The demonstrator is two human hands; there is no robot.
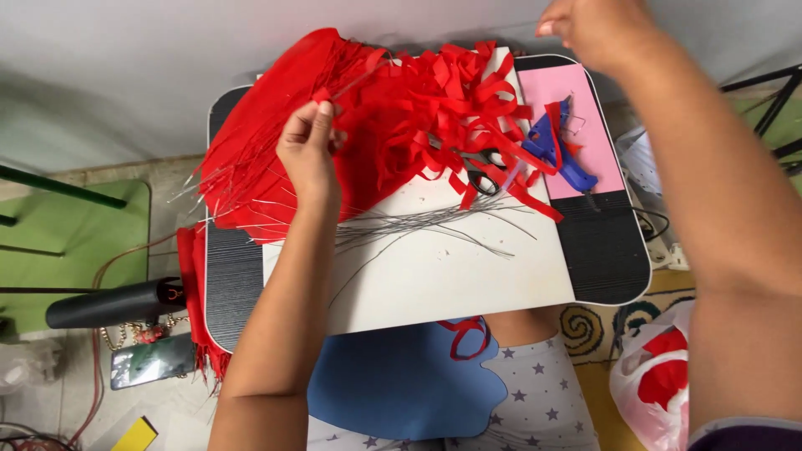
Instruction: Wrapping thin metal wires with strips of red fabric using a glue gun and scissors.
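One wire between left hand fingertips

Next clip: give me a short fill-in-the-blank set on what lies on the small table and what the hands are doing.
1. The left hand pinches a thin wire above the heap of ____ paper strips.
2. The blue glue gun lies on a ____ sheet.
3. The scissors have ____ handles.
4. The right hand is raised over the ____ edge of the table.

Missing words: red; pink; black; far
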